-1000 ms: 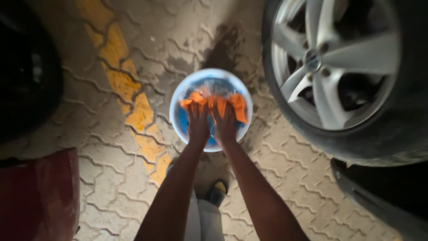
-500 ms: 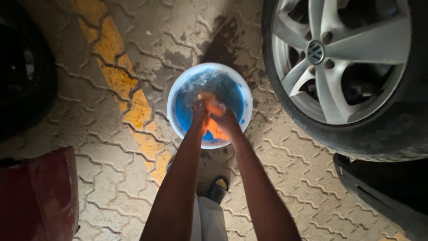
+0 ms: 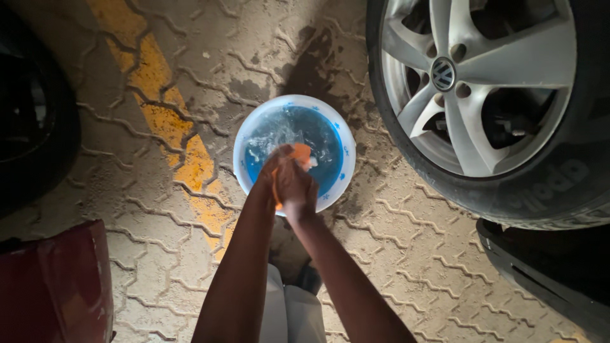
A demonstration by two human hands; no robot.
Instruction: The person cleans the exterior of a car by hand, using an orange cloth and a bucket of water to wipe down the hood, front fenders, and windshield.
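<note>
While you squeeze over the basin, status as it reads from the head view:

Cloth: small orange wet cloth (image 3: 298, 154), bunched up, pressed between your two hands above the near half of the water.
Left hand (image 3: 270, 181): grip closed around the cloth's near side, fingers wrapped, nothing else held.
Right hand (image 3: 297, 187): grip closed tight over the cloth, touching your left hand.
Basin: round white plastic basin with blue inside (image 3: 244, 136), standing on the grey interlocking paving (image 3: 406, 254), water rippled and splashing.
Nearby: silver alloy car wheel with black tyre (image 3: 502, 101) just beside the basin on your right; faded yellow painted line (image 3: 168, 121) to your left; dark red car panel (image 3: 57, 286) at lower left, well apart.
Risk 1: hands sit over the near rim, so run-off likely misses the basin and lands on your trousers (image 3: 289, 311).
Risk 2: leaning on the rim could tip it; paving is uneven.
Risk 3: a loose corner slipping would drop the cloth onto gritty paving, and grit scratches paint.
</note>
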